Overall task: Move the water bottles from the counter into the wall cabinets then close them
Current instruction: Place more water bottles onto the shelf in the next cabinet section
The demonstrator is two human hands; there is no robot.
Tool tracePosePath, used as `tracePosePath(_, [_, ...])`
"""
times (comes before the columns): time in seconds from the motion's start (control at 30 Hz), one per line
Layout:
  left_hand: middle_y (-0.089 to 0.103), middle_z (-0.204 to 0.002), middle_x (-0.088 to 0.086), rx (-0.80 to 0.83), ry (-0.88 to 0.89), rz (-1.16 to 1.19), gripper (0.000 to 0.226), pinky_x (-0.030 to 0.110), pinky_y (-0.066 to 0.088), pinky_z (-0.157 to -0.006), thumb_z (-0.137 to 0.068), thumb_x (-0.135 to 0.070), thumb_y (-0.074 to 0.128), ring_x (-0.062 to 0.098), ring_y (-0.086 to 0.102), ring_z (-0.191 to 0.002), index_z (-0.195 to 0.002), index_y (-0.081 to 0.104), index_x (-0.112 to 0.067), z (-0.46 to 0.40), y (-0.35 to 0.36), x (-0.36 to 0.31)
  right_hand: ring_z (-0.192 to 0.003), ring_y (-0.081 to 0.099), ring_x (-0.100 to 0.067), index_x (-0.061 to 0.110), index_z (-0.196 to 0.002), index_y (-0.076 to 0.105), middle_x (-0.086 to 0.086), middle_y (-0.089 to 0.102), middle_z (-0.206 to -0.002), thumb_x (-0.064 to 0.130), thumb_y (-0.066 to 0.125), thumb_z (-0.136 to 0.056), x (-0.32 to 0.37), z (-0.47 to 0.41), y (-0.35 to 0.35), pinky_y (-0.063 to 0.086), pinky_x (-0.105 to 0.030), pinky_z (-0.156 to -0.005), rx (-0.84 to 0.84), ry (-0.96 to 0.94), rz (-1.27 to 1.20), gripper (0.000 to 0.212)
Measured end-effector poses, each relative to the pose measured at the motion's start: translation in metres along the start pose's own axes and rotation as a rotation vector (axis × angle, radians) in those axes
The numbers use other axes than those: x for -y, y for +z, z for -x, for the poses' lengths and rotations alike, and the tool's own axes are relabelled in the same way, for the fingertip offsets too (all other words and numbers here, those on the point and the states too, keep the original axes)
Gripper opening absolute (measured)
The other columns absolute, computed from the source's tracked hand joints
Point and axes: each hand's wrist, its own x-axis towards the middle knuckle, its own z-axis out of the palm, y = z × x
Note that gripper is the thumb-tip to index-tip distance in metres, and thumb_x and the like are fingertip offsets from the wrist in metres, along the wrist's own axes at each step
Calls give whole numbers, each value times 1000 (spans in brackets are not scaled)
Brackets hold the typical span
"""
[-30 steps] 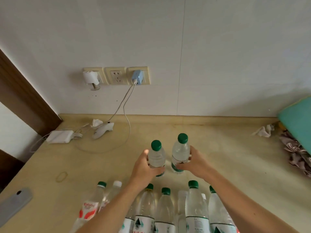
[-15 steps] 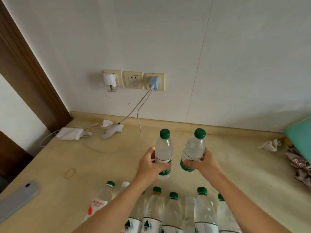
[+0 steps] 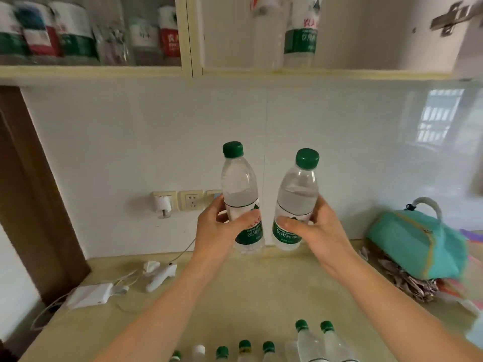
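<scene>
Nearest, along the bottom edge, a row of clear plastic water bottles with green caps waits on the pale yellow counter, so much of the job is left. Above them the two arms reach forward. The left hand curls round the label of a clear green-capped bottle, thumb across the front; the right hand grips a second clear green-capped bottle the same way. Both bottles are off the counter, caps up, long axes near vertical, the right one leaning slightly right. They are just beside each other.

Farther back, on the left of the counter, lie a white charger block and its cable; on the right, a teal fabric bag.

Farthest and highest is the open cream wall cabinet. Its left bay looks packed with labelled bottles. Its right bay, holding one green-labelled standing bottle, lies straight up and beyond the hands, a little nearer the right hand. I judge the coming move to be an upward lift, keeping both bottles upright to clear the shelf lip.
</scene>
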Motion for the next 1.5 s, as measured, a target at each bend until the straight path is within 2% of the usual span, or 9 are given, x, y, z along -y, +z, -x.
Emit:
tracePosePath(0.17, [76, -101, -18, 26, 186, 12, 35, 11, 54, -63, -73, -36, 86, 0, 71, -92, -105, 72, -39, -7, 7, -98, -102, 71, -9, 43, -108, 64, 8, 76, -108, 40, 86, -61, 95, 10, -15, 53, -30, -84, -92, -206, -36, 52])
tracePosePath(0.33, [76, -100, -17, 66, 399, -21, 32, 13, 55, -68, -78, -33, 85, 1, 71, -92, -107, 72, -39, -15, 15, -182, -103, 73, -15, 38, -111, 67, 4, 76, -110, 40, 89, -56, 170, 0, -41, 57, -42, -89, -148, -337, -96, 59])
tracePosePath(0.6, [77, -94, -15, -1, 646, -61, 35, 10, 52, -67, -78, -27, 87, 3, 71, -87, -107, 72, -36, -46, 33, -257, -93, 75, -10, 35, -104, 67, 8, 78, -100, 29, 93, -62, 256, -50, -62, 59, -41, -84, -184, -456, -72, 49])
tracePosePath(0.8, [74, -90, -21, -121, 610, -107, 30, 14, 50, -62, -77, -38, 85, -5, 67, -83, -103, 70, -36, -105, 53, -286, -75, 70, 6, 31, -100, 67, 18, 75, -84, 24, 92, -69, 287, -109, -72, 50, -9, -54, -224, -471, 46, 39])
tracePosePath(1.07, [69, -88, -20, -145, 480, -289, 22, 18, 47, -60, -79, -43, 82, -3, 64, -85, -91, 64, -39, -171, 60, -270, -92, 72, -20, 19, -107, 65, -1, 74, -100, 24, 90, -74, 268, -177, -93, 59, -40, -81, -291, -313, 103, 42])
tracePosePath(1.17, [72, -91, -14, -101, 396, -365, 23, 30, 57, -68, -78, -47, 82, 8, 69, -87, -91, 67, -35, -192, 56, -277, -98, 71, -25, 17, -111, 65, -3, 73, -106, 32, 90, -74, 262, -194, -103, 57, -47, -92, -294, -300, 156, 47])
tracePosePath(1.27, [74, -98, -8, -35, 290, -368, 26, 43, 62, -82, -80, -45, 82, 17, 71, -92, -98, 68, -32, -208, 54, -279, -110, 66, -27, 16, -127, 61, -4, 69, -122, 43, 86, -76, 257, -203, -106, 53, -47, -99, -288, -297, 231, 63])
tracePosePath(1.4, [74, -99, -9, -39, 283, -393, 27, 44, 63, -81, -80, -48, 81, 16, 72, -91, -98, 67, -33, -224, 56, -272, -87, 67, -7, 31, -102, 60, 10, 71, -100, 47, 83, -79, 245, -208, -107, 52, -25, -70, -312, -373, 345, 36])
tracePosePath(1.5, [74, -101, -8, -20, 273, -392, 29, 45, 63, -81, -80, -49, 81, 18, 73, -93, -100, 67, -34, -234, 59, -270, -86, 67, -5, 30, -106, 59, 15, 70, -96, 45, 85, -77, 236, -211, -107, 54, -27, -73, -337, -413, 414, 42])
